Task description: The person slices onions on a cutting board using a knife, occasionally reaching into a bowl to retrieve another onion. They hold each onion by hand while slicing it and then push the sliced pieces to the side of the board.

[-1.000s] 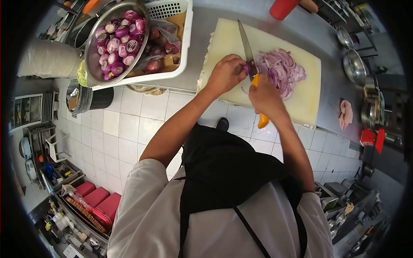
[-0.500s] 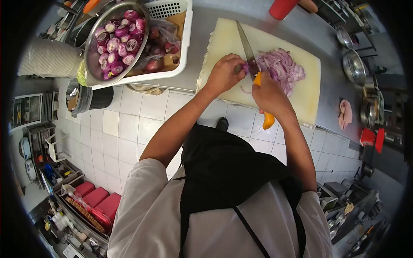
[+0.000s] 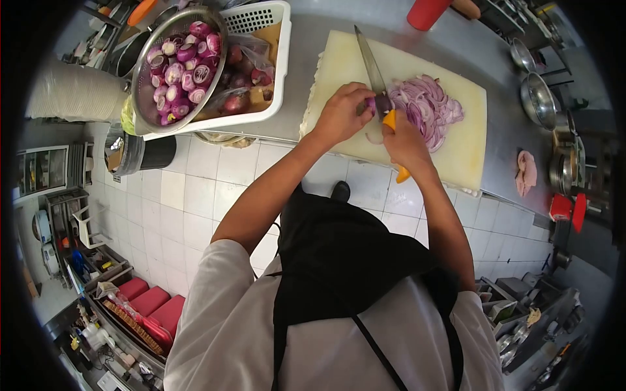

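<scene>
My right hand [image 3: 409, 140] is wrapped round the orange handle of a kitchen knife [image 3: 372, 62], whose blade points to the far side of a pale cutting board [image 3: 466, 163]. Close to the blade's left side, my left hand [image 3: 343, 112] pinches a small piece of red onion [image 3: 371, 106], mostly hidden by the fingers. A heap of sliced red onion [image 3: 427, 107] lies on the board just right of the blade. One thin slice rests on the board between my hands.
At the left, a steel colander [image 3: 140, 98] full of peeled red onions sits over a white plastic basket [image 3: 282, 72] with bagged onions. A red container [image 3: 427, 14] stands at the back. A pink cloth [image 3: 525, 173] lies at right, near steel bowls [image 3: 538, 101].
My right hand and the knife handle have shifted slightly, so less of the handle shows below the hand. More of the purple onion piece shows at my left fingertips.
</scene>
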Demonstrator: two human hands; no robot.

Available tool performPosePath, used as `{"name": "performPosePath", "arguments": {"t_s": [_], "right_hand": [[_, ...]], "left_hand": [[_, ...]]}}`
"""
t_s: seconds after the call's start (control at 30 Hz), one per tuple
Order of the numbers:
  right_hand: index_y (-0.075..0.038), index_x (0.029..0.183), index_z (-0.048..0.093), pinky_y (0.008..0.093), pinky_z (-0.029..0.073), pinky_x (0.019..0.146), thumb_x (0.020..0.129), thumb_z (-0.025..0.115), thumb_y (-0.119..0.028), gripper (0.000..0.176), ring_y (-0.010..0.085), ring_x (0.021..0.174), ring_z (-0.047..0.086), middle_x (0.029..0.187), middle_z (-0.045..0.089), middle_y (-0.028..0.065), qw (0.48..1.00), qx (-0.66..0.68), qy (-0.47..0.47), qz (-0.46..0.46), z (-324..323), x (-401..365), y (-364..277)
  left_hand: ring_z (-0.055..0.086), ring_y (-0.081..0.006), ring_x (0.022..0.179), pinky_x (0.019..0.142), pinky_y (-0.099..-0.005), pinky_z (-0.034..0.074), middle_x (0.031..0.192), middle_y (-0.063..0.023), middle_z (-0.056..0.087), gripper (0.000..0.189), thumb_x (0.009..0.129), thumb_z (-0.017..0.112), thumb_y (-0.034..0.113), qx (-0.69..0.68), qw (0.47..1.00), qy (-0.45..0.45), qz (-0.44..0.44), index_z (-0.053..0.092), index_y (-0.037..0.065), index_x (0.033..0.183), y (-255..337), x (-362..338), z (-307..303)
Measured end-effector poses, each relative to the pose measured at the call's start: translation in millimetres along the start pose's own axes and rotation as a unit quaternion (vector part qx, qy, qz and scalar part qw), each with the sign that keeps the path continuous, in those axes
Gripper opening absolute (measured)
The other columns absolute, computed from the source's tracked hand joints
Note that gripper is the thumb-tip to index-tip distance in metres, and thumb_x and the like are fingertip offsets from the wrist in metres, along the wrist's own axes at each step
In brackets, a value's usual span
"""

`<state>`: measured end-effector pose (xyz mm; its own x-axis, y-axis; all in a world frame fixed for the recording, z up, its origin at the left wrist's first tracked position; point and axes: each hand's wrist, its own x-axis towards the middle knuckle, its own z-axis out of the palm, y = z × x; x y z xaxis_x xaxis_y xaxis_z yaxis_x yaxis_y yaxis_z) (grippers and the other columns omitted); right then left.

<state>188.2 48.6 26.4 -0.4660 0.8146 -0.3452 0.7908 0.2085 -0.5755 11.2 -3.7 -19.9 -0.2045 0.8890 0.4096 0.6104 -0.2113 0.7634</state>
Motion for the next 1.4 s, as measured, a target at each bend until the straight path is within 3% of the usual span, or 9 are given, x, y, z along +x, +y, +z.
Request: {"name": "performPosePath", "arguments": {"t_s": [0.07,0.17,0.27,0.37,0.5,0.67,0.87,0.97,1.4], "right_hand": [[0.005,0.123,0.048,0.058,0.052,0.089,0.099,0.056,-0.023,0.038,0.0533,0.099,0.067,0.101,0.069,0.0359,1.0,0.007,-0.006,0.012,-3.4,-1.7,3.7],[0.005,0.125,0.05,0.0584,0.051,0.09,0.1,0.055,-0.025,0.039,0.054,0.101,0.066,0.102,0.069,0.0357,1.0,0.018,-0.014,0.019,-7.3,-7.5,4.5],[0.005,0.125,0.05,0.0564,0.054,0.085,0.1,0.055,-0.023,0.038,0.0511,0.093,0.069,0.099,0.07,0.0342,1.0,0.021,-0.009,0.002,-10.0,-12.6,0.0],[0.007,0.123,0.049,0.0516,0.057,0.071,0.1,0.055,-0.019,0.036,0.0435,0.075,0.072,0.09,0.071,0.0305,0.997,0.052,-0.037,0.04,-27.4,-35.3,-30.7],[0.006,0.122,0.048,0.0408,0.056,0.052,0.102,0.054,-0.02,0.034,0.0285,0.056,0.068,0.088,0.067,0.0206,0.995,0.054,-0.065,0.056,-30.1,-42.8,-38.9],[0.006,0.122,0.047,0.0397,0.056,0.051,0.101,0.052,-0.019,0.033,0.028,0.055,0.068,0.086,0.067,0.0206,0.991,0.076,-0.084,0.074,-33.3,-50.8,-47.6],[0.006,0.121,0.046,0.0395,0.055,0.05,0.101,0.052,-0.018,0.032,0.0279,0.053,0.067,0.083,0.066,0.0206,0.991,0.076,-0.085,0.073,-32.9,-51.4,-47.7],[0.006,0.121,0.046,0.0402,0.055,0.05,0.101,0.052,-0.018,0.032,0.0287,0.052,0.067,0.082,0.066,0.021,0.991,0.07,-0.086,0.076,-30.6,-48.5,-46.9],[0.008,0.12,0.046,0.0411,0.054,0.048,0.101,0.053,-0.018,0.032,0.0295,0.051,0.066,0.08,0.064,0.02,0.992,0.081,-0.073,0.063,-31.7,-31.5,-43.2]], "left_hand": [[0.067,-0.0316,0.105,0.091,-0.0404,0.056,0.11,-0.0124,0.071,0.019,0.084,0.072,0.007,-0.004,0.997,0.015,0.082,0.076,0.001,0.102,0.2,2.9,0.3],[0.068,-0.032,0.105,0.094,-0.0402,0.055,0.112,-0.0143,0.072,0.02,0.085,0.071,0.008,0.058,0.991,-0.103,0.068,0.078,0.002,0.103,0.0,14.9,-10.9],[0.074,-0.0288,0.09,0.086,-0.0356,0.058,0.104,-0.0128,0.077,0.021,0.09,0.07,0.014,0.146,0.973,-0.172,-0.044,0.08,0.003,0.104,15.5,29.2,-27.4],[0.075,-0.0283,0.08,0.078,-0.0359,0.059,0.086,-0.0135,0.078,0.018,0.088,0.071,0.015,0.055,0.966,-0.107,-0.23,0.082,0.004,0.099,27.2,28.7,-24.1],[0.075,-0.0263,0.071,0.074,-0.0359,0.059,0.078,-0.0139,0.077,0.018,0.088,0.072,0.017,0.033,0.968,-0.054,-0.244,0.082,0.004,0.096,32.9,18.1,-10.8],[0.074,-0.0216,0.065,0.069,-0.0327,0.059,0.075,-0.0143,0.077,0.019,0.087,0.071,0.015,0.015,0.955,-0.034,-0.294,0.081,0.0,0.095,38.4,15.3,-5.6],[0.074,-0.0175,0.065,0.067,-0.0302,0.059,0.074,-0.013,0.077,0.021,0.088,0.071,0.014,-0.036,0.95,0.023,-0.308,0.08,-0.003,0.095,33.1,8.0,5.7],[0.074,-0.0291,0.064,0.068,-0.0357,0.059,0.074,-0.0188,0.075,0.019,0.086,0.071,0.013,-0.059,0.958,0.048,-0.278,0.081,-0.001,0.092,32.2,3.9,7.2],[0.074,-0.025,0.063,0.067,-0.0338,0.059,0.074,-0.0184,0.075,0.019,0.088,0.071,0.013,-0.085,0.962,0.075,-0.248,0.08,-0.002,0.095,29.0,-4.1,9.3]]}}
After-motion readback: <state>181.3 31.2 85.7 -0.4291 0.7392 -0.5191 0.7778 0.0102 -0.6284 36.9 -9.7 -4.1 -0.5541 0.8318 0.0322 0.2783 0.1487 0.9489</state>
